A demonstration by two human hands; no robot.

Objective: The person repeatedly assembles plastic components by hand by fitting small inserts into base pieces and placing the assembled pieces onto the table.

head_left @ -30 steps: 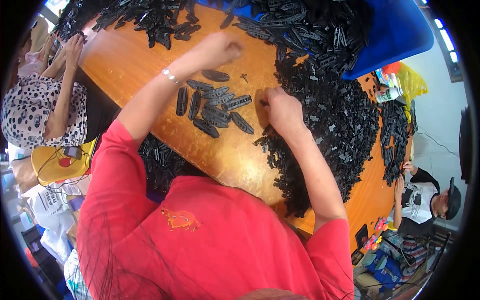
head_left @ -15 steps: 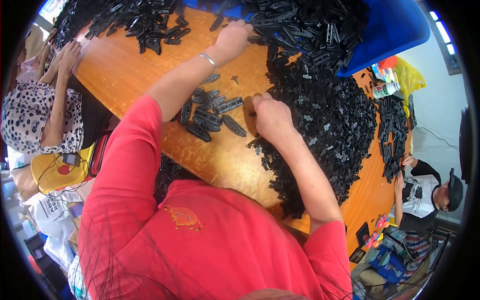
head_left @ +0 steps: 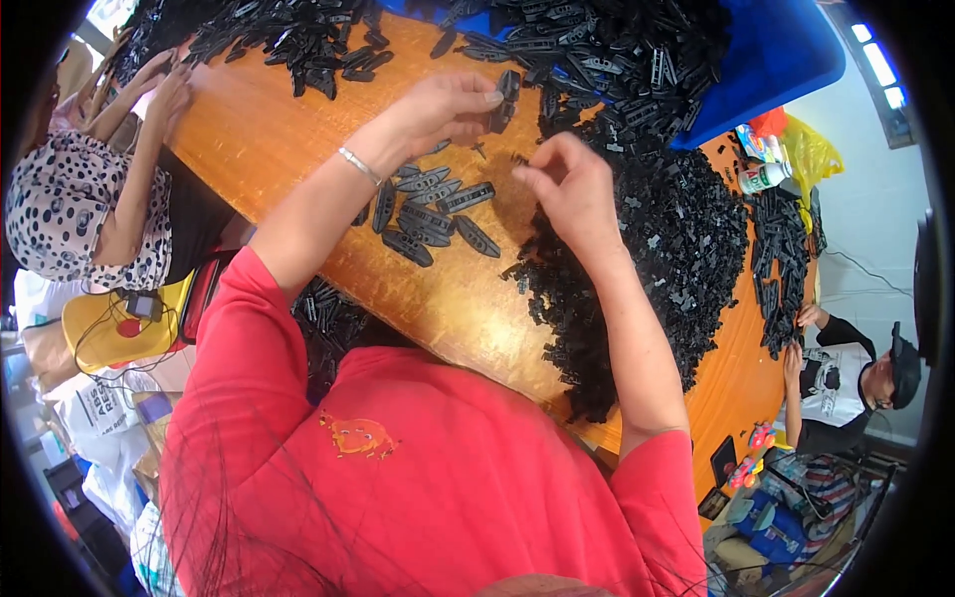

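Observation:
Between the thumb and fingers of my left hand (head_left: 443, 111) is a long black plastic piece (head_left: 505, 101), held upright above the table. My right hand (head_left: 575, 184) is close by on the right, its thumb and forefinger pinched on a small black plastic part (head_left: 520, 161). Below my left hand lies a loose group of boat-shaped black plastic pieces (head_left: 426, 225) on the wooden table (head_left: 368, 289). Under and beyond my right hand spreads a large heap of small black parts (head_left: 667, 249).
A blue bin (head_left: 786, 75) spills long black pieces (head_left: 597, 50) at the back. Another pile of them (head_left: 308, 50) lies far left. A person in a spotted top (head_left: 85, 214) sits left; another in a black cap (head_left: 846, 383) works right. A white bottle (head_left: 764, 177) stands by a yellow bag (head_left: 811, 154).
My left hand has drawn back from the pile of long pieces with one in its grip. My right hand has risen from the heap's edge, up and to the right, pinching a small part.

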